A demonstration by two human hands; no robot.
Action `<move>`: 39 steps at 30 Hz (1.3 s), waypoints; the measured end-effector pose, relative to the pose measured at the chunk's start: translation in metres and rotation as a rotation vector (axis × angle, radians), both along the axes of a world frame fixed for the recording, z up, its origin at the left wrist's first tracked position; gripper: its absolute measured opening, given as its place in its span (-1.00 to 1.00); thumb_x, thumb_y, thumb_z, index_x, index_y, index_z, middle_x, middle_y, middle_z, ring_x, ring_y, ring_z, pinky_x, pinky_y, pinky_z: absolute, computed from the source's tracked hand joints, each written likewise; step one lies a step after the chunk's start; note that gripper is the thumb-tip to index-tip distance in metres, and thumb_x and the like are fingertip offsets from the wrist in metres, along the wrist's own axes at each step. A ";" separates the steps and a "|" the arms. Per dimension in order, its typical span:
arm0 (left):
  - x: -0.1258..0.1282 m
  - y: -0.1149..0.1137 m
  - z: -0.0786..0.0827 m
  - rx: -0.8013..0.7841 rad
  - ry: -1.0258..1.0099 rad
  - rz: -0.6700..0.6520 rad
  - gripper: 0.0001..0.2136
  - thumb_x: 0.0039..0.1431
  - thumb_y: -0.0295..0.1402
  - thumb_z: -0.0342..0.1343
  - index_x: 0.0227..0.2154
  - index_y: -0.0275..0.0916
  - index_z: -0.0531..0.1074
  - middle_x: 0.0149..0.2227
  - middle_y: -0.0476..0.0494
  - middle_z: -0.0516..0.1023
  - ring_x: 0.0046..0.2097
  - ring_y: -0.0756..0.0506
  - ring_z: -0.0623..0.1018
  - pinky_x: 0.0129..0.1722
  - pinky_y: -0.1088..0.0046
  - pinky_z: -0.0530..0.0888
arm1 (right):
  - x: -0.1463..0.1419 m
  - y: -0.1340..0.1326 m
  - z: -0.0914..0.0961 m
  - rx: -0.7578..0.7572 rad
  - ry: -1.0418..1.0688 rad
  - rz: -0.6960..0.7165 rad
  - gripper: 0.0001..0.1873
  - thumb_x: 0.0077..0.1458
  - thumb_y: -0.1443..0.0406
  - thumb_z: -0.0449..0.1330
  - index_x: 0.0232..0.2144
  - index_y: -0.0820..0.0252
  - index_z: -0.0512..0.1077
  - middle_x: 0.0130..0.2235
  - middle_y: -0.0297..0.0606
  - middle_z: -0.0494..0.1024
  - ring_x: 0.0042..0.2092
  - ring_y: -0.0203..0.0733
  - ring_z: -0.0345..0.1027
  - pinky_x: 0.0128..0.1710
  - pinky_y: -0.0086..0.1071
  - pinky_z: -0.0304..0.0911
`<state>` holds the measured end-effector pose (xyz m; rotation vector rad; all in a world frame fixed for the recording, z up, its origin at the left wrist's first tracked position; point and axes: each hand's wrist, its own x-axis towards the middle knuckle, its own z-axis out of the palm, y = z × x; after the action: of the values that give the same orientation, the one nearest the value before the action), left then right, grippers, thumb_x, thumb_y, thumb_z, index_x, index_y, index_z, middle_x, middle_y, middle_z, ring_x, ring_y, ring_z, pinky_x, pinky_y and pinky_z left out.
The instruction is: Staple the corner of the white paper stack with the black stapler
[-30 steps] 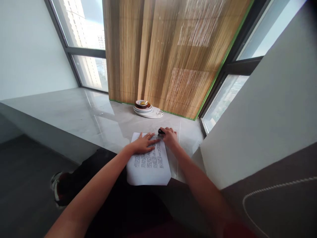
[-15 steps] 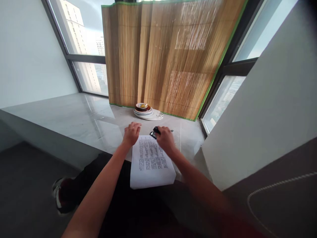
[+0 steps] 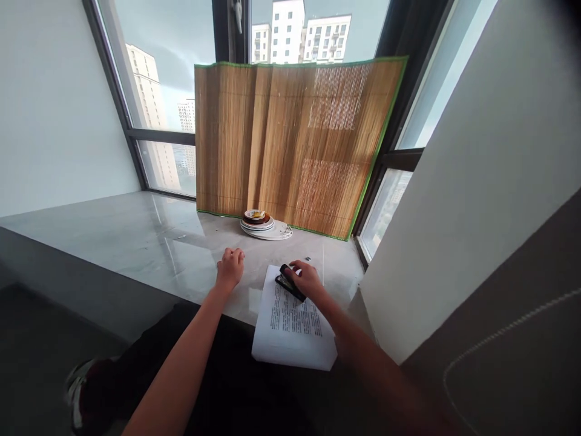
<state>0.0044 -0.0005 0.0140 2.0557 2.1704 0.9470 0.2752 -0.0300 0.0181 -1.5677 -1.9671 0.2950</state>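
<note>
A stack of printed white paper (image 3: 293,327) lies on the grey stone ledge (image 3: 149,233), its near end hanging over the edge. My right hand (image 3: 307,280) is closed around a small black stapler (image 3: 288,283) at the sheets' far left corner. My left hand (image 3: 230,267) rests on the bare ledge left of the paper, fingers curled into a loose fist, with nothing visible in it.
A stack of plates with a small bowl on top (image 3: 263,223) stands at the back of the ledge in front of a bamboo screen (image 3: 295,145) leaning on the window. A white wall (image 3: 476,194) closes the right side. Dark floor lies below at left.
My left hand has come off the paper and curled on the ledge to its left. My right hand has brought the stapler onto the paper's far corner. The camera has tilted up.
</note>
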 end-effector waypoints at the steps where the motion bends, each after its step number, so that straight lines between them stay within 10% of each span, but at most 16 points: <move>1: -0.001 0.000 0.000 0.007 -0.013 0.001 -0.67 0.50 -0.28 -0.20 -0.14 -0.15 0.50 0.01 -0.29 0.47 -0.03 -0.24 0.55 -0.06 0.18 0.46 | 0.010 0.007 0.000 0.010 -0.013 -0.043 -0.69 0.42 0.18 0.03 0.00 0.10 0.51 -0.10 -0.22 0.63 -0.06 -0.14 0.50 0.00 -0.34 0.31; 9: -0.010 0.016 -0.014 0.099 -0.183 0.006 -0.69 0.47 -0.33 -0.16 -0.22 -0.17 0.50 -0.09 -0.23 0.48 -0.06 -0.19 0.56 -0.03 0.27 0.47 | 0.016 0.068 -0.034 -0.156 -0.367 -0.147 -0.38 0.43 0.06 -0.01 0.38 0.26 0.21 0.46 0.09 0.06 0.47 0.15 -0.12 0.39 0.10 -0.14; 23: -0.031 0.023 -0.012 0.430 -0.389 0.028 -0.72 0.37 -0.38 -0.16 -0.41 -0.14 0.39 -0.25 -0.24 0.50 -0.10 -0.25 0.50 0.03 0.15 0.44 | -0.169 0.123 -0.045 -0.074 -0.316 0.329 -0.49 0.44 0.10 -0.03 0.35 0.00 0.22 0.50 -0.18 -0.02 0.51 -0.05 -0.23 0.40 0.26 -0.28; 31: -0.028 0.024 -0.016 0.354 -0.349 -0.031 -0.73 0.37 -0.35 -0.14 -0.39 -0.16 0.41 -0.25 -0.24 0.49 -0.15 -0.22 0.51 0.00 0.22 0.44 | -0.095 0.108 -0.046 -0.111 -0.336 0.272 -0.49 0.46 0.17 -0.07 0.38 0.03 0.18 0.50 -0.13 -0.05 0.51 0.06 -0.25 0.36 0.42 -0.31; 39: -0.003 0.025 -0.035 -0.017 -0.070 -0.402 -0.77 0.34 -0.42 -0.06 -0.21 -0.21 0.53 -0.10 -0.23 0.57 -0.01 -0.17 0.53 0.10 0.26 0.41 | -0.020 0.086 -0.042 -0.069 -0.245 -0.003 -0.58 0.39 0.28 0.04 0.23 0.10 0.38 0.40 -0.03 0.23 0.43 0.09 0.02 0.35 0.22 -0.07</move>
<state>0.0009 0.0241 -0.0215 2.2846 1.6301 0.9272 0.2555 0.0561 -0.0239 -1.7195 -2.1599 0.1780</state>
